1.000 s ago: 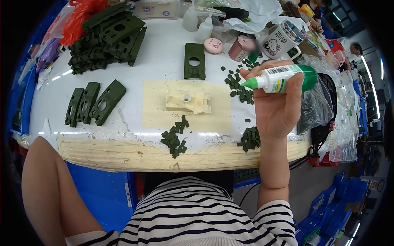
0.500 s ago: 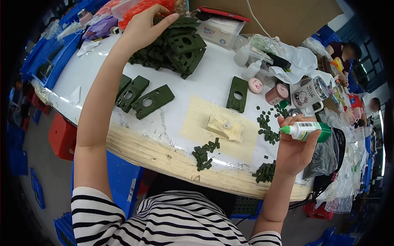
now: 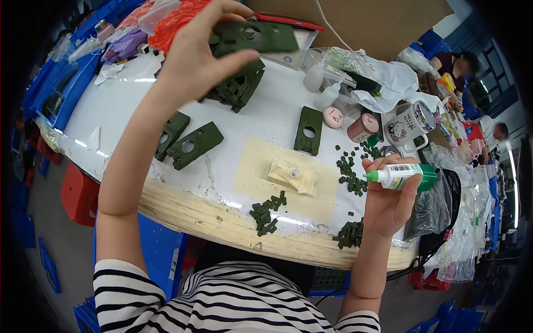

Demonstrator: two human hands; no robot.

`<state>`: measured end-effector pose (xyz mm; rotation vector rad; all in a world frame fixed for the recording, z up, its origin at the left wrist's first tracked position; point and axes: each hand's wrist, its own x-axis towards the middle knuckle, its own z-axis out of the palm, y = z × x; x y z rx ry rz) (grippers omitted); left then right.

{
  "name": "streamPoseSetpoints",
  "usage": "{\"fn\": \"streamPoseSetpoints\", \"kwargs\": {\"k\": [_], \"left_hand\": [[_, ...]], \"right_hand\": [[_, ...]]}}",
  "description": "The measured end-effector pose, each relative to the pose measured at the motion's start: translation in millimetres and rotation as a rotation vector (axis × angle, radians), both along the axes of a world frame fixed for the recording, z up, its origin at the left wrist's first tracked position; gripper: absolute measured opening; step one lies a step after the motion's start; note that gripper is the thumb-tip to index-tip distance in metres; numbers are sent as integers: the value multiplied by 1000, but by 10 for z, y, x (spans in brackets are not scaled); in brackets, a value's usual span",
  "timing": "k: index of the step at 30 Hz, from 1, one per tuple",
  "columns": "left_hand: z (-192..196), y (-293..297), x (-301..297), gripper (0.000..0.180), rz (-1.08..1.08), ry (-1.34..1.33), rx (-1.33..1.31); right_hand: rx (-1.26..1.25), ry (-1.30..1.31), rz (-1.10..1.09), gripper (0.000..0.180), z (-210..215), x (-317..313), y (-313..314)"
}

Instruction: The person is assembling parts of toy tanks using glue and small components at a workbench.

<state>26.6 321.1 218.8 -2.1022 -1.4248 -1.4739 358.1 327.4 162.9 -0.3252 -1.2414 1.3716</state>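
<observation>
High at the far left, my left hand (image 3: 202, 55) grips a dark green plastic hull piece (image 3: 264, 36) with a round hole, lifted above a pile of similar pieces (image 3: 236, 86). My right hand (image 3: 390, 202) is wrapped round a white and green glue bottle (image 3: 402, 176), its green tip pointing left. Between the hands, a cream taped block (image 3: 292, 176) lies on a pale yellow sheet (image 3: 247, 166). Another green hull piece (image 3: 308, 130) lies behind it, and two more (image 3: 195, 145) rest to the left. Small green parts (image 3: 267, 212) lie in heaps around the sheet.
At the back right stand a white mug (image 3: 408, 126), a pink jar (image 3: 363, 127), a round pink lid (image 3: 333, 117) and squeeze bottles (image 3: 328, 95). Plastic bags (image 3: 388, 83) crowd that side. A red stool (image 3: 79, 188) stands beyond the wooden table edge (image 3: 222, 213). Other people sit far right.
My left hand has lifted a green hull piece off the pile and brought it nearer. My right hand still holds the glue bottle. The whole view has shifted slightly.
</observation>
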Motion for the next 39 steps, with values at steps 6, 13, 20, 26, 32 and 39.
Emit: {"fn": "streamPoseSetpoints", "kwargs": {"k": [6,13,20,26,32,39], "left_hand": [[-327,-415,885,52,-419,-63,-237],[-585,-546,965,50,-531,-199,-285],[-691,-625,908,53,-561,-186,-285],[-677,-619,931,53,-564,-163,-233],[-709,-622,928,52,-561,-152,-210],[-711,-628,928,52,-560,-152,-211]], "right_hand": [[14,-54,-71,35,222,-41,88],[59,-104,-19,37,128,-128,49],[47,-166,-37,39,-12,-116,-93],[76,-199,-67,38,-17,-94,-109],[73,-217,-91,38,-34,-104,-117],[108,-252,-93,38,-33,-84,-109]]}}
